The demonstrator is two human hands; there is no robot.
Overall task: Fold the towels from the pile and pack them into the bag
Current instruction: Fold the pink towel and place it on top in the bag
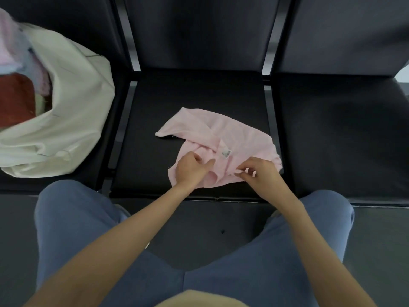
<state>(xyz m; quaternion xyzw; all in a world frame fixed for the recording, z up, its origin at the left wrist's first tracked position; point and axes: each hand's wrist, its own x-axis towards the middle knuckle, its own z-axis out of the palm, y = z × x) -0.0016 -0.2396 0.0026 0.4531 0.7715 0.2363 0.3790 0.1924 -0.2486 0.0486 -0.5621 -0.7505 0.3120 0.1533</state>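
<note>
One pink towel [221,138] lies crumpled on the middle seat [155,120] of a row of black chairs, its near edge toward the person and a small white label [225,152] showing on top. Both hands work that near edge: the left hand [191,168] has its fingers curled into the cloth, gripping a bunched fold, and the right hand [257,173] pinches the hem between thumb and fingertips. Held this way, the two hands look to be finding corners so the towel can be spread flat before folding; the seat serves as the folding surface. On the seat to the left sits one cream bag [73,120], its mouth open toward the person, probably so folded pieces can go straight in. Inside it show at least three towels: a red one [16,100], a pale blue one and a pink one. No separate pile is in view.
</note>
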